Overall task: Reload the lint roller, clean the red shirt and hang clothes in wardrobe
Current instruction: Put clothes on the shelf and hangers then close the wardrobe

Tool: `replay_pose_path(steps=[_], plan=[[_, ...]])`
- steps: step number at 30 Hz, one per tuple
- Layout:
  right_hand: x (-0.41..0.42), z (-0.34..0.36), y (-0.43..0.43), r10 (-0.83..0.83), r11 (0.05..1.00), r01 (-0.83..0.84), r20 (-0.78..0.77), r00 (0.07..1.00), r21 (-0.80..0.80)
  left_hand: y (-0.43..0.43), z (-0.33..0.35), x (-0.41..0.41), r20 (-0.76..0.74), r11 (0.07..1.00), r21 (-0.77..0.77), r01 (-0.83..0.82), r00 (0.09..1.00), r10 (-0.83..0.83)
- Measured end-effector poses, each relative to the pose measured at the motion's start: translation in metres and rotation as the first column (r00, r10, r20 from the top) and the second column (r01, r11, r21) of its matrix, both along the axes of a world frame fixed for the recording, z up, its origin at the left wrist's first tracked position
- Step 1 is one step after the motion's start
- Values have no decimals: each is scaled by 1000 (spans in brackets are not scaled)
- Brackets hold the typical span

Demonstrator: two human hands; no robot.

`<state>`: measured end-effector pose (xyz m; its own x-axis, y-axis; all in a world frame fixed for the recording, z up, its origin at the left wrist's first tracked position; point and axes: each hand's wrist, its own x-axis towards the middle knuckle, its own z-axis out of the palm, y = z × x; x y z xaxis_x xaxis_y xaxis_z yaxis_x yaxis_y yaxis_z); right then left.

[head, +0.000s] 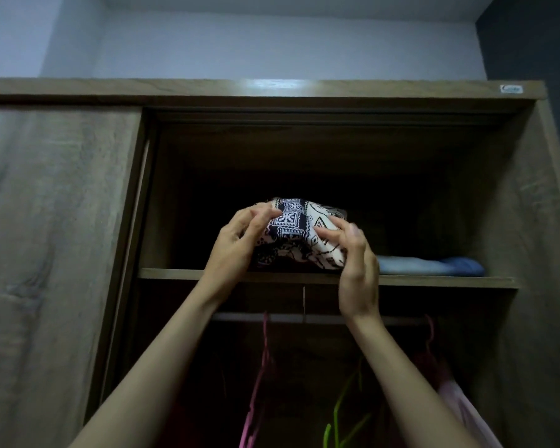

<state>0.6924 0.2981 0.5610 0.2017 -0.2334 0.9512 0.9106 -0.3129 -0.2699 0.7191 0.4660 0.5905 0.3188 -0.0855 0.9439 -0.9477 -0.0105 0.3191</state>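
Observation:
A folded cloth with a dark-blue and white pattern (299, 234) sits on the upper shelf (168, 273) of the open wooden wardrobe (530, 221). My left hand (240, 242) grips its left side, fingers curled over the top edge. My right hand (353, 253) holds its right side, fingers bent against the fabric. Both arms reach up from below. Under the shelf runs a hanging rail (240, 317) with a pink hanger (262, 367), a green hanger (343, 412) and a reddish garment (430, 363) hanging at the right.
A folded light-blue garment (430, 266) lies on the same shelf, right of the patterned cloth. The sliding door (55, 253) covers the wardrobe's left half. A pale pink garment (466, 412) hangs at the lower right. The back of the shelf is dark.

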Motion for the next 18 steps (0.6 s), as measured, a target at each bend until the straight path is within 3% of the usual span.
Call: replay_pose_path(steps=[3,6,11,12,14,16,18], plan=[[-1,7,5,-120,988,122,-27,992,90,-9,-2,1,-99,988,-152,20,994,-36],[3,6,5,-306,946,313,-82,948,85,-10,-4,3,-151,980,-184,-83,987,55],[0,-2,6,-467,882,462,-295,834,-92,-10,-13,-12,-297,983,-179,29,951,-82],[-1,-3,6,-458,888,441,-299,837,-128,-10,-15,-13,-312,980,-179,82,940,-136],[-5,-2,7,-281,960,273,-269,921,-69,-12,-18,-20,-297,977,-161,141,937,-184],[-11,-5,8,-62,998,62,-198,978,-6,-17,-21,-27,-222,982,-130,140,961,-167],[-15,-8,4,6,1000,-5,-115,993,0,-25,-24,-34,-143,974,-107,200,966,-214]])
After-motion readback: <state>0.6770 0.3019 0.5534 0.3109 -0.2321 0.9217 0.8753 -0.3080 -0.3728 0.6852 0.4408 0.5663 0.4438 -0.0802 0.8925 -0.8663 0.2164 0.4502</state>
